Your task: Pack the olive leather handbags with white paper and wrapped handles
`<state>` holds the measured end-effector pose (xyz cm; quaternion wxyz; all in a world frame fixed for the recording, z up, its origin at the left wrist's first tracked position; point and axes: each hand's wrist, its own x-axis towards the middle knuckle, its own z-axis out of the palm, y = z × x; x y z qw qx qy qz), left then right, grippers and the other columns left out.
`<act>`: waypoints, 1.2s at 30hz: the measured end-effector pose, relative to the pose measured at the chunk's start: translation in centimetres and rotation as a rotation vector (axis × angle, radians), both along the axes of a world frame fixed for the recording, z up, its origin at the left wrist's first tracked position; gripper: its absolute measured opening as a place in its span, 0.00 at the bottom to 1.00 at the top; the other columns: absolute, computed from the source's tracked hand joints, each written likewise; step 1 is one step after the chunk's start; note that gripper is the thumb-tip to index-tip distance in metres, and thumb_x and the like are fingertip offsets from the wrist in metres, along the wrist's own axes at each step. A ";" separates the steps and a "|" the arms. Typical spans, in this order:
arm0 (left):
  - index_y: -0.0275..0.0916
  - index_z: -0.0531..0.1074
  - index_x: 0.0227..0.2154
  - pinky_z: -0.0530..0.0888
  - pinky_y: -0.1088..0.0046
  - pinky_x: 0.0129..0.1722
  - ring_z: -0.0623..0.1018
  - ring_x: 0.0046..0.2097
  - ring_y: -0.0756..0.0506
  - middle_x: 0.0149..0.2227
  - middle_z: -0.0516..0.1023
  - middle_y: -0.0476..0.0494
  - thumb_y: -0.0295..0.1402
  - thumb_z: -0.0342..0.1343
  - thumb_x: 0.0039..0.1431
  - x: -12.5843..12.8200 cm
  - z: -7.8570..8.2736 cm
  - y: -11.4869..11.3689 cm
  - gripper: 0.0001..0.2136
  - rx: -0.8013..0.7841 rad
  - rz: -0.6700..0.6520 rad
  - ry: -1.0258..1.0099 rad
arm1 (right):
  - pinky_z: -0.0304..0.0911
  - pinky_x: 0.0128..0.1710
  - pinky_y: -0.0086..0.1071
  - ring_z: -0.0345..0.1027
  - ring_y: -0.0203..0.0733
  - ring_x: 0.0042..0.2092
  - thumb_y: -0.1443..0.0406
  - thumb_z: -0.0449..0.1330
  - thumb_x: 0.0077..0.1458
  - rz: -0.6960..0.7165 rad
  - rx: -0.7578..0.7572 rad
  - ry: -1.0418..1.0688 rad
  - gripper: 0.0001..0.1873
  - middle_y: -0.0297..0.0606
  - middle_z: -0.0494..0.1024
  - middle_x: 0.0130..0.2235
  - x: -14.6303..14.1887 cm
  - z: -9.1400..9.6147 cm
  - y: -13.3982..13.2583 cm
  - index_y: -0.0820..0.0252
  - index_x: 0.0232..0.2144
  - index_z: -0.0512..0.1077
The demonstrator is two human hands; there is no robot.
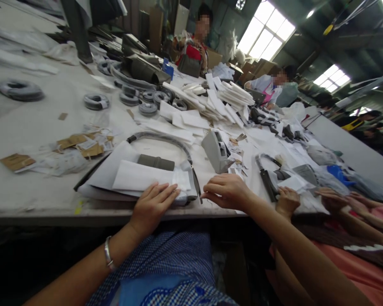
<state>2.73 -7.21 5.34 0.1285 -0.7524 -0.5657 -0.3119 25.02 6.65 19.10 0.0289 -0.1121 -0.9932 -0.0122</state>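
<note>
My left hand [153,204] lies flat, fingers spread, on a stack of white paper sheets [140,176] at the table's near edge. Under the sheets lies a grey bag [156,162] with a curved grey handle [161,138]. My right hand [226,191] rests just right of the stack, fingers curled downward at the bag's corner; whether they pinch anything is unclear. A silver bracelet [107,253] circles my left wrist.
A grey tape dispenser [215,149] stands behind my right hand. Grey tape rolls [95,101], white paper stacks [230,97] and brown tags [79,144] litter the table [35,127]. A neighbour's hands [287,202] work at my right. Other people sit across.
</note>
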 end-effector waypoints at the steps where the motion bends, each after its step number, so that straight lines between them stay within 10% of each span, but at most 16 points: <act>1: 0.44 0.70 0.57 0.69 0.56 0.59 0.75 0.54 0.41 0.58 0.74 0.47 0.28 0.51 0.67 0.0 0.0 0.0 0.17 -0.005 0.002 0.000 | 0.55 0.31 0.32 0.70 0.38 0.31 0.56 0.55 0.66 0.039 -0.005 -0.026 0.16 0.37 0.78 0.29 -1.2 -0.1 0.3 0.57 0.31 0.77; 10: 0.45 0.66 0.61 0.66 0.57 0.62 0.74 0.55 0.43 0.58 0.74 0.47 0.26 0.50 0.68 0.3 -0.3 -0.1 0.20 0.003 0.036 -0.019 | 0.43 0.26 0.31 0.69 0.36 0.31 0.58 0.61 0.62 0.155 -0.049 -0.328 0.11 0.34 0.79 0.32 -8.5 -1.5 3.4 0.56 0.30 0.76; 23: 0.37 0.73 0.52 0.66 0.59 0.63 0.75 0.56 0.43 0.55 0.76 0.44 0.27 0.49 0.68 0.2 -0.9 0.0 0.14 0.042 0.013 -0.074 | 0.51 0.28 0.26 0.73 0.36 0.34 0.57 0.67 0.56 0.097 -0.261 -0.592 0.06 0.29 0.83 0.33 -12.5 -2.6 5.5 0.49 0.35 0.81; 36: 0.44 0.70 0.57 0.65 0.56 0.61 0.73 0.56 0.41 0.58 0.74 0.45 0.26 0.46 0.69 0.1 -0.9 -0.2 0.18 -0.012 -0.014 -0.048 | 0.47 0.27 0.29 0.72 0.40 0.31 0.47 0.68 0.49 0.166 -0.026 -0.601 0.16 0.35 0.82 0.29 -14.9 -3.7 7.0 0.51 0.30 0.82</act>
